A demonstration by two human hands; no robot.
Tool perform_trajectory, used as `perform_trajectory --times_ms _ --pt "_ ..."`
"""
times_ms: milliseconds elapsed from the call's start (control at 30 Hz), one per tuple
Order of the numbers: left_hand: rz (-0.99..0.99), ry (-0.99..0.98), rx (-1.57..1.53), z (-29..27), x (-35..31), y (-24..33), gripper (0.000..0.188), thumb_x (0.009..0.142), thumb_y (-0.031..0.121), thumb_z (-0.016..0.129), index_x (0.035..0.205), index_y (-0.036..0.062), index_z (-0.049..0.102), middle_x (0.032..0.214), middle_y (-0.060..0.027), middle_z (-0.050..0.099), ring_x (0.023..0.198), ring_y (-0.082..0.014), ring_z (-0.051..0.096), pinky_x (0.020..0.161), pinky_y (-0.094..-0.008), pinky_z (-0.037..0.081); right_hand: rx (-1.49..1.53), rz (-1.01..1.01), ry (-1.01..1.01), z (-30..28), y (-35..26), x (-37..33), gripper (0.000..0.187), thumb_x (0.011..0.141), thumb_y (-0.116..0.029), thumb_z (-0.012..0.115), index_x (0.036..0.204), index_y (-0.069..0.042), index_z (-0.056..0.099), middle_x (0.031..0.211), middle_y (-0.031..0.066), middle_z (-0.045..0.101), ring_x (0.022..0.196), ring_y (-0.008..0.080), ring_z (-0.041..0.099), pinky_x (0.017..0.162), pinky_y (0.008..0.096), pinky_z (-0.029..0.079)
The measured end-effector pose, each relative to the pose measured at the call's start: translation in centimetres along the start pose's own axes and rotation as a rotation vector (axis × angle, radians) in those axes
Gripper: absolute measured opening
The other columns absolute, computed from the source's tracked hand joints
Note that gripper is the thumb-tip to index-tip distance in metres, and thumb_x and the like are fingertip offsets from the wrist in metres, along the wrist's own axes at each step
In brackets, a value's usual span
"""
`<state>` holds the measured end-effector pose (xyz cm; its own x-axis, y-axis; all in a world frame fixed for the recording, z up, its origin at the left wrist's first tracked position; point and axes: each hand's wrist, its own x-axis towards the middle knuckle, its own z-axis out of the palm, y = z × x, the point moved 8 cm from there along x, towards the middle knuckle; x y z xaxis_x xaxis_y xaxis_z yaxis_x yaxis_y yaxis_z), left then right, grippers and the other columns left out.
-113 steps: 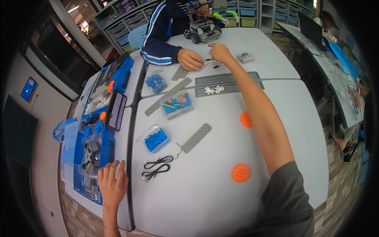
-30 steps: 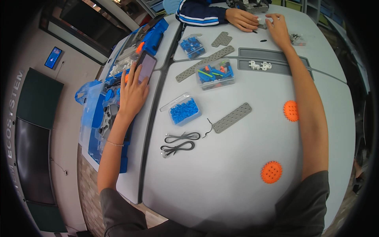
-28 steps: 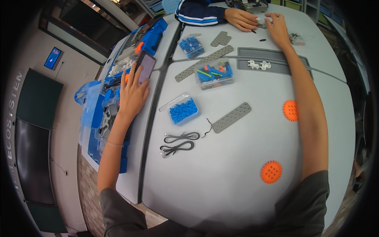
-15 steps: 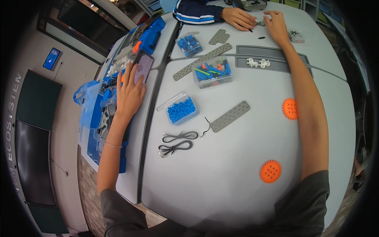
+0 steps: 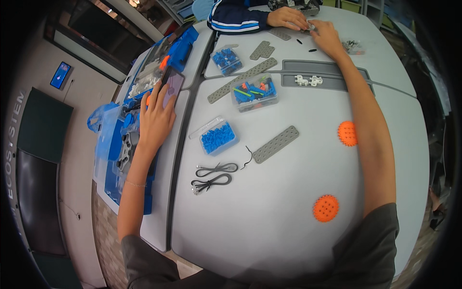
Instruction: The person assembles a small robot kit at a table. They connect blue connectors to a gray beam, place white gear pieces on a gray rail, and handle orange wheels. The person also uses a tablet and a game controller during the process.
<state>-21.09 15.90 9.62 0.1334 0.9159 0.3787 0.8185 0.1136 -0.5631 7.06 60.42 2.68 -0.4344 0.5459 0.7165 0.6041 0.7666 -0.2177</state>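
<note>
My left hand (image 5: 157, 119) lies with its fingers spread over the lower part of a dark-framed phone or tablet (image 5: 173, 85), resting beside a blue parts case. Far across the table, my right hand (image 5: 327, 39) has its thumb and fingertips closed on a small light grey piece (image 5: 311, 27). A co-worker's hand (image 5: 288, 18) from a dark blue striped sleeve touches the same piece from the left. Two short black pins, one being a black pin (image 5: 313, 50), lie just below. A small clear box of parts (image 5: 353, 46) sits right of my right wrist.
The blue case (image 5: 148, 192) holds a grey game controller (image 5: 127, 150). Clear boxes hold blue pins (image 5: 218, 137) and mixed connectors (image 5: 255, 94). Grey perforated plates (image 5: 275, 144), looped cables (image 5: 211, 182), orange gears (image 5: 326, 208) and white connectors (image 5: 308, 81) in a grey tray lie about.
My right hand has moved left and its fingertips have closed in on the small grey piece by the co-worker's hand. My left hand stays on the device. The whole view has shifted slightly.
</note>
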Motion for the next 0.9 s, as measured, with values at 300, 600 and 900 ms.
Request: perform_trajectory --times_ms 300,600,900 --pt "-0.020 0.045 0.046 -6.3 -2.7 2.2 0.037 0.081 0.006 0.071 0.118 0.0078 0.070 0.148 -0.0111 0.055 0.146 -0.0303 0.044 0.114 -0.0502 0.037 -0.006 0.056 -0.125 0.5 0.4 1.3 0.035 0.094 -0.032 0.069 0.124 -0.014 0.073 0.118 0.0089 0.074 0.119 0.0342 0.060 0.099 0.0504 0.051" --pt "-0.064 0.057 0.053 -12.9 -6.2 4.5 0.035 0.084 0.006 0.070 0.120 0.0085 0.072 0.145 -0.0133 0.059 0.140 -0.0351 0.049 0.111 -0.0510 0.037 0.029 0.182 -0.112 -0.3 0.6 0.5 0.036 0.083 -0.036 0.080 0.113 -0.017 0.079 0.108 0.0051 0.078 0.115 0.0327 0.063 0.097 0.0485 0.053" --pt "0.024 0.149 -0.053 -17.2 -7.9 10.6 0.039 0.083 0.004 0.069 0.120 0.0116 0.075 0.141 -0.0128 0.060 0.137 -0.0343 0.051 0.105 -0.0503 0.041 0.191 0.217 -0.146 -1.1 1.4 0.2 0.039 0.077 -0.018 0.084 0.114 -0.010 0.078 0.107 0.0134 0.076 0.110 0.0344 0.067 0.095 0.0431 0.056"
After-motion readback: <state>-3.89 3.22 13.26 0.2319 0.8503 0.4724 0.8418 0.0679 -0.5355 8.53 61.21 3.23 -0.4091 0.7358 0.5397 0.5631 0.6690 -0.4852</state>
